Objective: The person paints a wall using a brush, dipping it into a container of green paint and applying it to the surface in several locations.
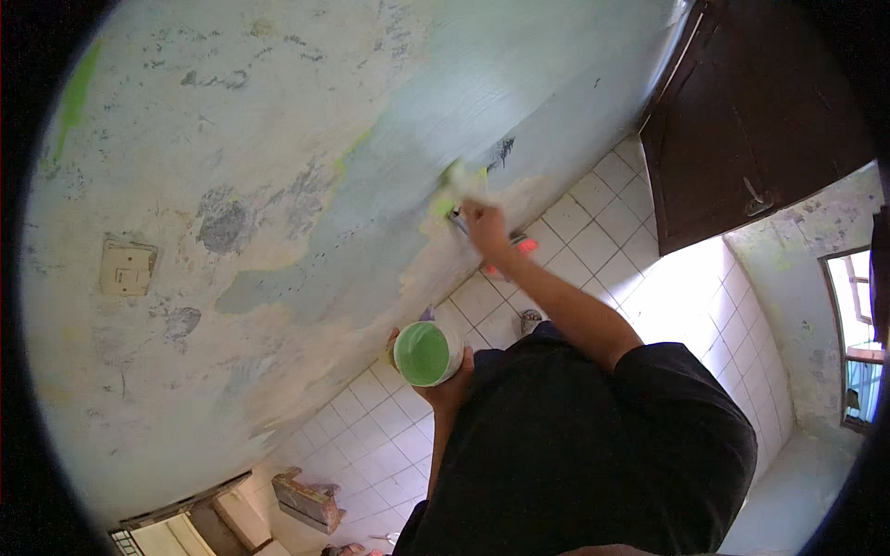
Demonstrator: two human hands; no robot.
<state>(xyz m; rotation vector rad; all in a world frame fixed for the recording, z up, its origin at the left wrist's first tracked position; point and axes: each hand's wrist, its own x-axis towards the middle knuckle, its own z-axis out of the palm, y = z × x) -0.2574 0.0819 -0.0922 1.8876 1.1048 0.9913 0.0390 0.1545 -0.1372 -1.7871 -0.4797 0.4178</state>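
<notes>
My left hand [451, 383] is wrapped round a white tub [456, 354], held in front of my body near the wall. Light green paint [425, 355] shows inside it. With my arm stretched forward, my right hand [484, 225] is closed on the handle of what looks like a small paint roller [451, 188]. Its pale green head is smeared by motion and lies at the wall [278, 120]; whether it touches cannot be made out. Around the head, a smooth pale blue-green area [389, 185] borders bare, patchy, stained plaster.
A dark brown door [742, 120] with a metal handle stands at the far right. White tiles [593, 222] cover the floor. A switch plate [128, 268] sits on the wall at left. A worn wooden block [308, 503] lies at lower left; a window [855, 324] is at right.
</notes>
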